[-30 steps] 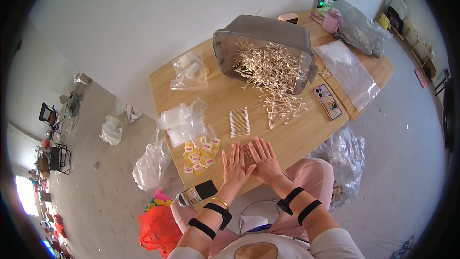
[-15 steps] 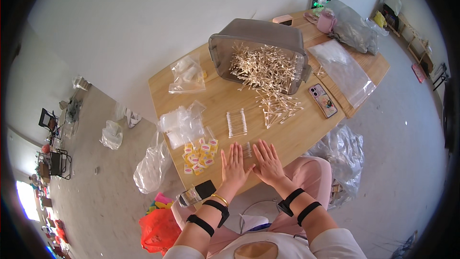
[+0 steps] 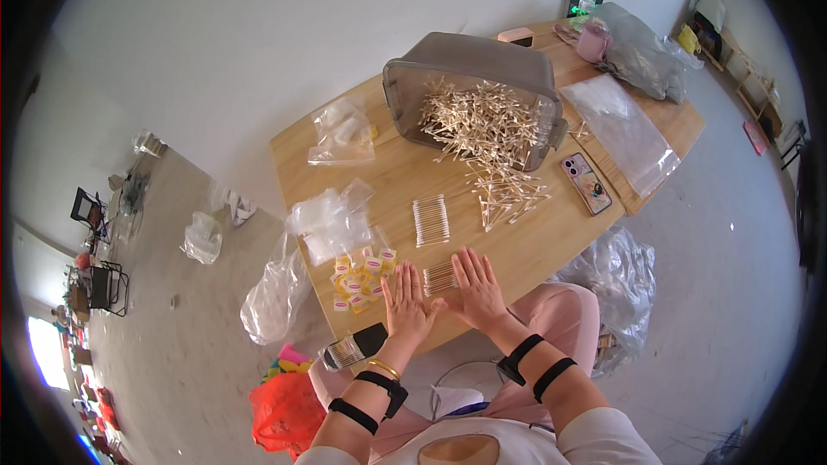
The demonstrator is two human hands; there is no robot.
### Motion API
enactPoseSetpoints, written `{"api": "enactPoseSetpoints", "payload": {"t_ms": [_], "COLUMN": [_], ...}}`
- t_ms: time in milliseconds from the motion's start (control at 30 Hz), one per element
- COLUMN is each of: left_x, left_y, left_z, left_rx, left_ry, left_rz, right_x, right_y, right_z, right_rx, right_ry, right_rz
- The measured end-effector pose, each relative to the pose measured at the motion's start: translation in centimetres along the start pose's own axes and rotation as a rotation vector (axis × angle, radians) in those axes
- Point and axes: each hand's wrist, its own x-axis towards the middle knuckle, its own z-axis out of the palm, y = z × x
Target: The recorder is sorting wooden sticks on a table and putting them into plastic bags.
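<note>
My left hand (image 3: 408,303) lies flat, fingers stretched, near the table's front edge beside a heap of small yellow-and-white packets (image 3: 362,280). My right hand (image 3: 476,286) is also flat with its fingers out. Between the two hands lies a row of cotton swabs (image 3: 439,279), partly hidden by the right hand and close to its fingers. Farther in, a second neat row of cotton swabs (image 3: 432,220) lies side by side. A grey plastic bin (image 3: 469,50) rests tipped on its side, and a loose pile of cotton swabs (image 3: 487,120) spills out of it toward me.
Clear plastic bags (image 3: 332,222) lie at the table's left, another bag (image 3: 342,131) behind them. A phone (image 3: 586,182) and a flat plastic sheet (image 3: 620,133) are to the right. A black-ended pack (image 3: 355,347) sits at the front left edge. A pink cup (image 3: 593,41) stands far right.
My hands have moved apart, the left one shifting left and slightly down. More of the nearer swab row now shows between them.
</note>
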Motion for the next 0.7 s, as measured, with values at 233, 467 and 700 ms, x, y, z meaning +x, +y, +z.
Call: {"api": "enactPoseSetpoints", "payload": {"t_ms": [233,467,700], "left_x": [0.8,0.5,-6.0], "left_y": [0.8,0.3,-5.5], "left_z": [1.7,0.3,-6.1], "left_rx": [-0.023,-0.025,-0.338], "left_ry": [-0.025,-0.065,0.118], "left_rz": [-0.022,-0.005,-0.067], "right_x": [1.0,1.2,0.1], "right_y": [-0.4,-1.2,-2.3], "right_z": [2.0,1.9,2.2], "right_rx": [-0.169,-0.18,-0.18], "right_ry": [-0.047,-0.053,-0.033], "right_rz": [-0.041,-0.056,-0.096]}}
